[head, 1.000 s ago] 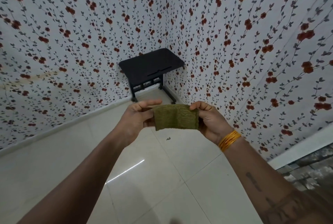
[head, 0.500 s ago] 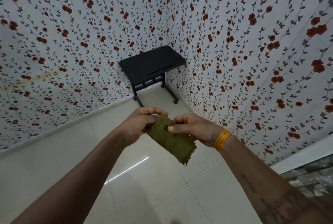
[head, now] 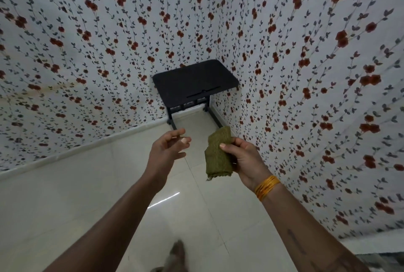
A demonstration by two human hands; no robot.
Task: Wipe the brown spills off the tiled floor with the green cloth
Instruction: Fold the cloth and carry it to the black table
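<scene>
The green cloth (head: 218, 153) is folded into a narrow pad and held upright in my right hand (head: 244, 158), thumb pressed on its front. My left hand (head: 167, 148) hovers a short way to the left of it, fingers loosely curled and apart, holding nothing. Both hands are at chest height above the cream tiled floor (head: 87, 195). No brown spill shows on the tiles in view. A blurred foot (head: 177, 254) shows at the bottom edge.
A small black table (head: 194, 79) on a wheeled frame stands in the far corner. Flowered wallpaper covers the left wall (head: 76, 53) and the right wall (head: 317, 75). A white skirting runs along the floor's edges.
My left hand has let go of the cloth and moved left. The right hand now holds the folded cloth alone, turned upright. The view has tipped down and a foot has come in.
</scene>
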